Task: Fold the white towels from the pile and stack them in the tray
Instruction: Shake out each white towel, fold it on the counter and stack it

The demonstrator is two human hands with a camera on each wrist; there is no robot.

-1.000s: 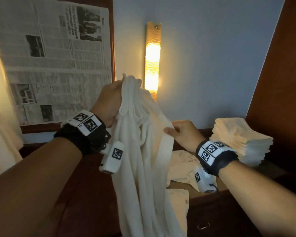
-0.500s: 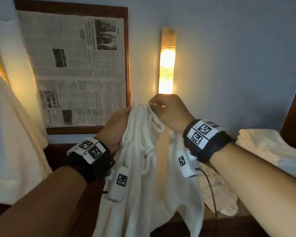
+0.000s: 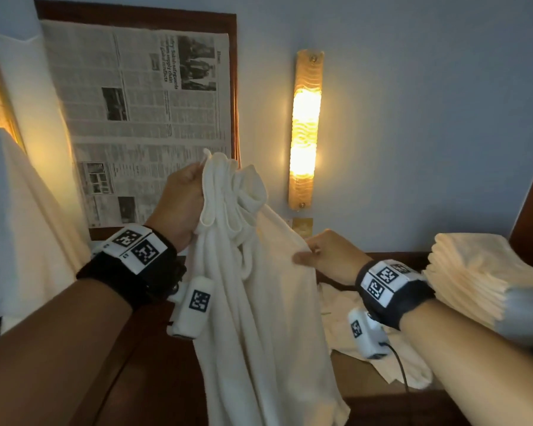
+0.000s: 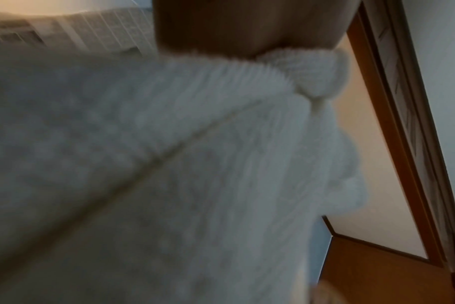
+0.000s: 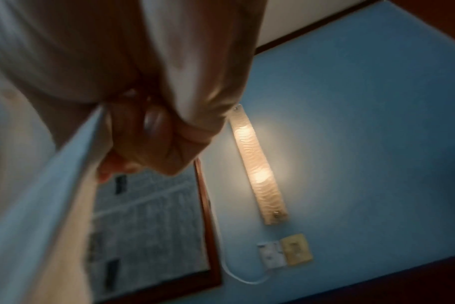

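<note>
a: where is the white towel?

b: centre of the head view, hanging in long folds. the left hand grips its bunched top, fingers curled round the cloth, just left of centre.

a: and the right hand?

b: lower, right of centre, pinching an edge of the same towel between thumb and fingers. the 2 hands are apart.

a: the rest of the pile?

b: crumpled towels lie on the counter at lower right, behind the right wrist. a stack of folded towels sits at the right edge.

a: behind them?

b: a framed newspaper at upper left, a lit wall lamp beside it.
</note>
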